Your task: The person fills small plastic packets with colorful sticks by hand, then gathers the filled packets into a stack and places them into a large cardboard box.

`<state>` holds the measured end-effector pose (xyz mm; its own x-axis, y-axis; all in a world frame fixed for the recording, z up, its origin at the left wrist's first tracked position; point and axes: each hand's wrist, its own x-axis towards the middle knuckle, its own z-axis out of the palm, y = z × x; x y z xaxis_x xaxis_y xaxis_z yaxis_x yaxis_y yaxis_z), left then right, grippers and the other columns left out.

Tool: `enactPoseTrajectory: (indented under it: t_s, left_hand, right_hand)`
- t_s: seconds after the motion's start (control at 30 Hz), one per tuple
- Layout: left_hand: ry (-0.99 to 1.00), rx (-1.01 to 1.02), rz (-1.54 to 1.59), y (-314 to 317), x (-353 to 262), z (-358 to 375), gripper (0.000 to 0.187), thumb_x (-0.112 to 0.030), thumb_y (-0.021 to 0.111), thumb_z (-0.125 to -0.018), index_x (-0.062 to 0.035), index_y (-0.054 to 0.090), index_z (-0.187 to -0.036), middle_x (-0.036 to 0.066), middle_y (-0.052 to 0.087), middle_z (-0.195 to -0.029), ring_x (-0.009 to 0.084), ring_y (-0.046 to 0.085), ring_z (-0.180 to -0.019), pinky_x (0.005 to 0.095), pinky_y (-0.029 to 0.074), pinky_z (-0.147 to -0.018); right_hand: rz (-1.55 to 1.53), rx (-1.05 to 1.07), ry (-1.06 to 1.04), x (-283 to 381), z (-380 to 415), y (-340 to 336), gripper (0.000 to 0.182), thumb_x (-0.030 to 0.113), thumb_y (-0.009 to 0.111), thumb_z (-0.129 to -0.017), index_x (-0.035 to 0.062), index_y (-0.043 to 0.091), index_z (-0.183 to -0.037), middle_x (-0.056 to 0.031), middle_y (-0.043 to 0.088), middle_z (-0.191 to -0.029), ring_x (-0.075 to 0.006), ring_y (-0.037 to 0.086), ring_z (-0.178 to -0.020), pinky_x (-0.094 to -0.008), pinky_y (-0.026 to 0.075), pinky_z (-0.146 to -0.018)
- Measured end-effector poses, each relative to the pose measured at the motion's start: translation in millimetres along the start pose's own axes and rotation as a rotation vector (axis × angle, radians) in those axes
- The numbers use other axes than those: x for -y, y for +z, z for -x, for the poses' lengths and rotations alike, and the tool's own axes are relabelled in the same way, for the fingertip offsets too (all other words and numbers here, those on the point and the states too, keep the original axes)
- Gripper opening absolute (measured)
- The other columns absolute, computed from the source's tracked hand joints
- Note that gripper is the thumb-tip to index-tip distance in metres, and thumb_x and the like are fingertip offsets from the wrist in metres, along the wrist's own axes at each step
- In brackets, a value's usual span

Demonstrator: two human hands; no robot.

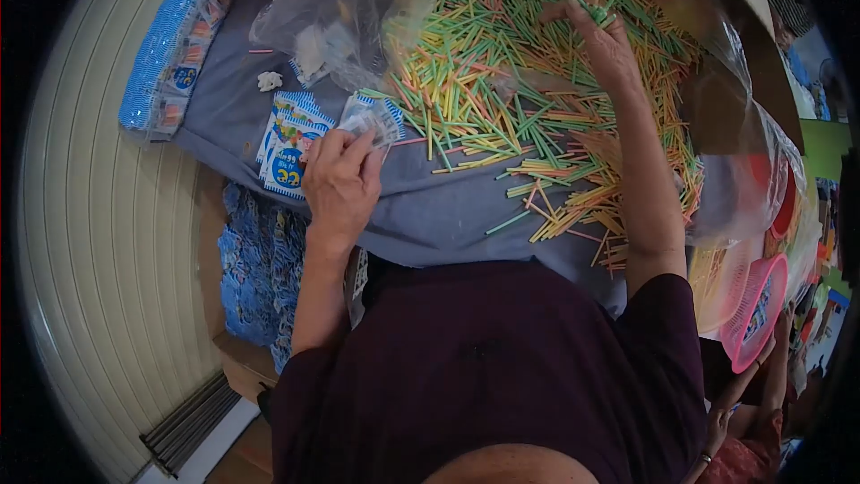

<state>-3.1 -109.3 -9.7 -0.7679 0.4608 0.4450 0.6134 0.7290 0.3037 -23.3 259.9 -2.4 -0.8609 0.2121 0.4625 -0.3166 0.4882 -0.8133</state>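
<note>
My left hand (340,181) is at the left part of the cloth, fingers bent and pressed together on the lower edge of a small clear-and-blue packet (383,113). Right beside it lies a loose pile of blue-and-white printed packets (285,159), partly under my fingers. Farther off, my right hand (607,47) is raised over a big heap of thin coloured sticks (484,81) in green, yellow and pink. A few green sticks (587,2) are pinched between its fingers and point up and to the left.
A clear plastic bag (354,0) and a crumpled white scrap (270,81) lie on the grey cloth (421,215). A bundle of packed packets (175,58) stands at the far left. Below it, a cardboard box (242,367) holds many blue packets. At right, another person's hands (730,399) are near a pink basket (754,314).
</note>
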Motion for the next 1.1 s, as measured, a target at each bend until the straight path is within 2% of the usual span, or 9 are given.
enactPoseTrajectory:
  t_s: [0.07, 0.17, 0.27, 0.6, 0.77, 0.8, 0.9, 1.0, 1.1]
  left_hand:
    - [-0.031, 0.012, 0.084, -5.7, 4.4, 1.1, 0.011, -0.005, 0.071, -0.076, -0.0042, 0.071, -0.087, 0.008, 0.061, -0.083, 0.0287, 0.059, -0.080, 0.0394, 0.047, -0.072]
    - [-0.051, 0.011, 0.173, -1.8, 13.8, -3.9, 0.009, -0.004, 0.071, -0.078, -0.0017, 0.071, -0.086, 0.009, 0.060, -0.077, 0.0281, 0.059, -0.074, 0.0376, 0.047, -0.069]
    - [-0.200, 0.022, 0.430, -0.1, 23.2, -4.2, 0.010, 0.000, 0.073, -0.076, 0.0010, 0.070, -0.085, 0.009, 0.060, -0.073, 0.0225, 0.058, -0.068, 0.0319, 0.045, -0.065]
    - [-0.336, -0.154, 0.896, -7.5, -3.1, -6.1, 0.011, 0.005, 0.076, -0.078, 0.0042, 0.068, -0.085, 0.002, 0.061, -0.076, 0.0054, 0.054, -0.068, 0.0198, 0.042, -0.060]
    - [-0.139, -0.055, 1.004, 8.5, -52.5, -41.2, 0.011, 0.003, 0.077, -0.078, 0.0026, 0.069, -0.085, 0.003, 0.063, -0.073, 0.0065, 0.059, -0.067, 0.0213, 0.047, -0.060]
    - [-0.139, -0.056, 1.001, 14.3, -60.7, -48.1, 0.011, 0.003, 0.077, -0.078, 0.0026, 0.069, -0.085, 0.003, 0.063, -0.073, 0.0065, 0.059, -0.067, 0.0213, 0.047, -0.060]
    - [-0.172, 0.072, 1.047, 30.7, -78.4, -68.0, 0.011, 0.005, 0.076, -0.078, 0.0025, 0.067, -0.084, -0.001, 0.063, -0.078, 0.0050, 0.057, -0.071, 0.0213, 0.047, -0.063]
    - [-0.119, 0.064, 1.056, 43.8, -86.4, -76.7, 0.013, 0.004, 0.076, -0.079, 0.0010, 0.065, -0.085, -0.002, 0.063, -0.076, 0.0046, 0.058, -0.070, 0.0209, 0.048, -0.063]
    - [-0.238, 0.143, 1.129, 50.2, -84.1, -77.1, 0.015, 0.005, 0.076, -0.080, -0.0003, 0.064, -0.088, -0.001, 0.064, -0.077, 0.0047, 0.058, -0.072, 0.0200, 0.048, -0.063]
  right_hand:
    - [-0.146, -0.028, 0.182, 0.9, 3.1, -5.3, 0.022, 0.030, 0.059, -0.099, 0.0102, 0.068, -0.103, 0.0073, 0.046, -0.062, -0.0074, 0.040, -0.057, -0.0278, 0.032, -0.057]
    - [-0.440, 0.131, 0.296, -8.8, 9.5, -9.5, 0.027, 0.028, 0.058, -0.099, 0.0089, 0.065, -0.118, 0.0084, 0.037, -0.061, -0.0060, 0.031, -0.053, -0.0264, 0.027, -0.053]
    - [-0.486, 0.117, 0.360, 13.3, 14.9, -1.7, 0.038, 0.026, 0.059, -0.099, 0.0056, 0.058, -0.131, 0.0084, 0.032, -0.061, -0.0052, 0.027, -0.051, -0.0259, 0.024, -0.050]
    - [-0.839, 0.138, 0.287, 14.8, 17.8, -17.0, 0.036, 0.028, 0.055, -0.101, 0.0026, 0.060, -0.127, 0.0077, 0.031, -0.060, -0.0047, 0.024, -0.049, -0.0253, 0.022, -0.047]
    - [-1.010, 0.016, 0.251, 28.8, 18.9, -7.4, 0.041, 0.039, 0.047, -0.104, 0.0009, 0.062, -0.106, 0.0029, 0.036, -0.059, -0.0113, 0.032, -0.055, -0.0339, 0.035, -0.056]
    - [-1.078, 0.118, 0.204, 30.2, 15.5, -9.9, 0.050, 0.046, 0.043, -0.103, 0.0007, 0.062, -0.107, -0.0022, 0.047, -0.062, -0.0179, 0.047, -0.062, -0.0393, 0.046, -0.068]
    - [-0.989, 0.139, 0.015, 78.2, 13.9, 2.7, 0.055, 0.050, 0.038, -0.103, 0.0008, 0.063, -0.105, -0.0090, 0.062, -0.072, -0.0242, 0.063, -0.078, -0.0414, 0.051, -0.081]
    - [-0.801, 0.164, -0.007, 87.8, 13.0, -4.8, 0.059, 0.056, 0.031, -0.101, 0.0049, 0.060, -0.109, -0.0113, 0.067, -0.082, -0.0334, 0.065, -0.098, -0.0486, 0.046, -0.095]
    - [-0.797, 0.141, -0.064, 93.0, 10.6, 5.9, 0.062, 0.057, 0.032, -0.101, 0.0035, 0.062, -0.106, -0.0142, 0.069, -0.087, -0.0307, 0.066, -0.101, -0.0456, 0.048, -0.096]
